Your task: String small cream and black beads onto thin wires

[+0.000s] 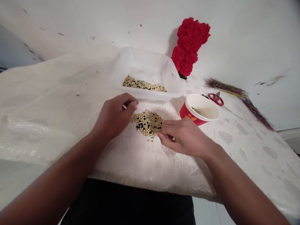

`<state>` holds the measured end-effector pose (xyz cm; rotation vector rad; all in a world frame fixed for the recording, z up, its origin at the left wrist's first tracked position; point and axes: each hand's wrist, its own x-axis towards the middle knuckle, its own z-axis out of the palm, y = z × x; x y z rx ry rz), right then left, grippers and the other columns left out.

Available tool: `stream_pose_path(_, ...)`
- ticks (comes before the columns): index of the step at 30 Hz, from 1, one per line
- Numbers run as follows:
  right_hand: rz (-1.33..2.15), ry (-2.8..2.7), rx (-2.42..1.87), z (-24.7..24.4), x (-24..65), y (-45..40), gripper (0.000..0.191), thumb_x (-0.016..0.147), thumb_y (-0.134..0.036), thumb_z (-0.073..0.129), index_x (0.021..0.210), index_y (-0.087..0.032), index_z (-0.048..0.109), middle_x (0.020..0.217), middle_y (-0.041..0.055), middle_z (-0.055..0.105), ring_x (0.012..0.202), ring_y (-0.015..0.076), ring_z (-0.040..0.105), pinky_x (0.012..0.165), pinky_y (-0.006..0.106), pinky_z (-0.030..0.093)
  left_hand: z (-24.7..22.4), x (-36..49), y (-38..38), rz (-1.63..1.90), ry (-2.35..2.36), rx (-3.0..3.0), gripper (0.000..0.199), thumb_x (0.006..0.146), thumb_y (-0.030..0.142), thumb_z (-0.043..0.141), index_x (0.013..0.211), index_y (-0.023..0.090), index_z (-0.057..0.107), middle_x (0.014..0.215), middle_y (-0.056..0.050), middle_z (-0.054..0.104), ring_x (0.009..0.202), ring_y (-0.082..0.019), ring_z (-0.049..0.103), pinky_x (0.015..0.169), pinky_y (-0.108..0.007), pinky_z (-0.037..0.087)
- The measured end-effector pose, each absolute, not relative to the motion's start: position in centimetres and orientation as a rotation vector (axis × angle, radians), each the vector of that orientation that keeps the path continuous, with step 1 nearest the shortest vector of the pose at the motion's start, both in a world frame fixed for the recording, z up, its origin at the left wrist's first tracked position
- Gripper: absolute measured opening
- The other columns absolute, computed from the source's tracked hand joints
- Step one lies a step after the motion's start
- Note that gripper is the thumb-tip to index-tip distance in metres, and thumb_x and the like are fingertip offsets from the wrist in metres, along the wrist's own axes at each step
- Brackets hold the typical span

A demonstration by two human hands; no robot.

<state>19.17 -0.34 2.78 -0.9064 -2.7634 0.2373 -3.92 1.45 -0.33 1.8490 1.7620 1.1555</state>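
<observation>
A loose pile of small round beads, mostly cream with black ones mixed in, lies on the covered table in front of me. My left hand hovers at the pile's upper left, thumb and index finger pinched together; whatever is between them is too small to make out. At the right edge of the pile is my right hand, its fingertips closed and touching the beads. What those fingers hold, if anything, is hidden.
Behind the pile stands a translucent plastic tub with similar beads inside. A red paper cup holds some beads. Farther right lie red-handled scissors and a bundle of coloured strands. A red rose-covered ornament leans by the wall.
</observation>
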Motion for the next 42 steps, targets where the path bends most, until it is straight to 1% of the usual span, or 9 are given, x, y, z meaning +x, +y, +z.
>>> stream_pose_path(5, 0.246, -2.75, -0.906, 2.6, 19.0, -0.2, 0.026, 0.094, -0.018, 0.049, 0.068, -0.017, 0.053, 0.067, -0.0018, 0.052, 0.059, 0.009, 0.041, 0.055, 0.028, 0.024, -0.4, -3.9, 1.5, 1.156, 1.756, 1.844, 0.02, 0.088, 0.033, 0.053, 0.092, 0.023, 0.071, 0.087, -0.001, 0.075, 0.081, -0.019, 0.068, 0.076, -0.031, 0.05)
stream_pose_path(12, 0.254, -2.728, -0.905, 2.5, 18.4, 0.0, 0.026, 0.093, -0.018, 0.049, 0.067, -0.017, 0.05, 0.066, -0.0028, 0.049, 0.058, 0.008, 0.039, 0.054, 0.027, 0.023, -0.3, -3.9, 1.5, 1.142, 1.756, 1.849, 0.019, 0.087, 0.03, 0.052, 0.089, 0.024, 0.07, 0.085, 0.0, 0.075, 0.078, -0.019, 0.067, 0.074, -0.031, 0.049)
stream_pose_path(18, 0.292, -2.746, -0.902, 2.6, 18.0, 0.3, 0.025, 0.093, -0.018, 0.049, 0.068, -0.017, 0.047, 0.066, -0.0034, 0.048, 0.06, 0.0083, 0.04, 0.055, 0.027, 0.024, -0.6, -3.9, 1.6, 1.134, 1.738, 1.895, 0.017, 0.086, 0.028, 0.053, 0.086, 0.025, 0.069, 0.091, 0.0, 0.075, 0.079, -0.019, 0.065, 0.072, -0.03, 0.047)
stream_pose_path(22, 0.298, -2.771, -0.902, 3.1, 17.6, 0.7, 0.026, 0.093, -0.018, 0.048, 0.067, -0.018, 0.041, 0.066, -0.0036, 0.046, 0.061, 0.0087, 0.039, 0.057, 0.028, 0.024, -0.8, -3.9, 1.7, 1.125, 1.745, 1.918, 0.015, 0.085, 0.027, 0.054, 0.086, 0.025, 0.069, 0.087, 0.001, 0.074, 0.073, -0.018, 0.062, 0.071, -0.03, 0.045)
stream_pose_path(27, 0.288, -2.806, -0.9, 3.9, 17.0, 1.2, 0.03, 0.09, -0.016, 0.05, 0.065, -0.018, 0.033, 0.062, -0.0045, 0.042, 0.058, 0.0082, 0.035, 0.056, 0.028, 0.022, -0.7, -4.0, 1.7, 1.106, 1.75, 1.914, 0.015, 0.085, 0.027, 0.054, 0.087, 0.023, 0.068, 0.087, 0.0, 0.073, 0.073, -0.017, 0.061, 0.071, -0.03, 0.043)
stream_pose_path(31, 0.288, -2.857, -0.882, 4.1, 16.4, 1.6, 0.03, 0.088, -0.016, 0.05, 0.064, -0.018, 0.032, 0.061, -0.0045, 0.041, 0.057, 0.0085, 0.034, 0.056, 0.028, 0.022, -0.5, -4.1, 1.6, 1.072, 1.749, 1.909, 0.016, 0.086, 0.026, 0.052, 0.087, 0.022, 0.067, 0.088, 0.0, 0.073, 0.073, -0.017, 0.061, 0.071, -0.03, 0.043)
stream_pose_path(36, 0.332, -2.895, -0.896, 4.3, 15.4, 1.9, 0.028, 0.086, -0.015, 0.048, 0.063, -0.018, 0.034, 0.061, -0.0043, 0.043, 0.057, 0.0084, 0.036, 0.057, 0.029, 0.023, -0.5, -4.0, 1.5, 1.068, 1.76, 1.905, 0.016, 0.086, 0.025, 0.052, 0.087, 0.022, 0.067, 0.089, 0.0, 0.073, 0.071, -0.017, 0.06, 0.07, -0.031, 0.043)
stream_pose_path(42, 0.352, -2.885, -0.868, 4.3, 14.5, 2.1, 0.028, 0.086, -0.015, 0.048, 0.062, -0.018, 0.033, 0.06, -0.0046, 0.041, 0.056, 0.0083, 0.033, 0.057, 0.029, 0.022, -0.5, -4.1, 1.4, 1.061, 1.773, 1.899, 0.017, 0.085, 0.025, 0.051, 0.088, 0.023, 0.068, 0.092, 0.0, 0.074, 0.07, -0.017, 0.059, 0.069, -0.032, 0.042)
